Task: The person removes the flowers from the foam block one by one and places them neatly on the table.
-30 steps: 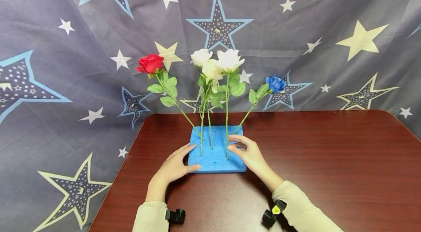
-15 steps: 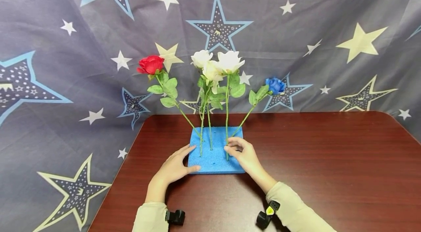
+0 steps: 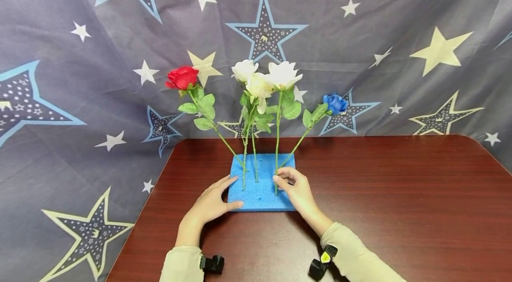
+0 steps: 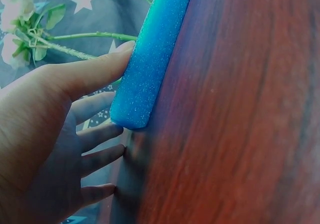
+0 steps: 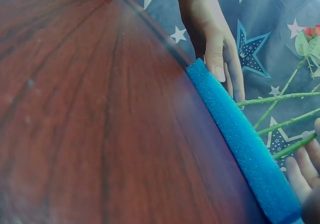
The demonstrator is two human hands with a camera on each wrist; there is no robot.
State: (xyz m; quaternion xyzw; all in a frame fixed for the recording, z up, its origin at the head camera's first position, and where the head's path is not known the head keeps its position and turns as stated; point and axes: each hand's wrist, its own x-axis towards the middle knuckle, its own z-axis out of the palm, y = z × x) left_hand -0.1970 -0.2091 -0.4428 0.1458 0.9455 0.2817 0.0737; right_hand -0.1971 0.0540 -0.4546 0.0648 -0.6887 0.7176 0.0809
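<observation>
A blue foam block (image 3: pixel 262 205) on the table bears several upright artificial roses. My left hand (image 3: pixel 212 200) rests at the block's left side, fingers spread and fairly straight; the left wrist view shows its thumb (image 4: pixel 107 67) along the top edge of the foam. With thumb and index finger, my right hand (image 3: pixel 298 191) pinches the lower stem of the front right white rose (image 3: pixel 284 75), just above the foam. In the right wrist view, the fingers (image 5: pixel 300 176) of that hand lie by a green stem (image 5: pixel 295 146), partly cut off by the frame.
A red rose (image 3: pixel 182 78) leans left and a blue rose (image 3: pixel 335 103) leans right out of the block. Two more white roses (image 3: pixel 245 70) stand between them. The brown table (image 3: pixel 392 193) meets a grey star-patterned cloth (image 3: pixel 340 55) at the back.
My right hand has moved slightly left and its thumb and finger have come together on the stem. The front right white rose's head has shifted a little right. My left hand stays put.
</observation>
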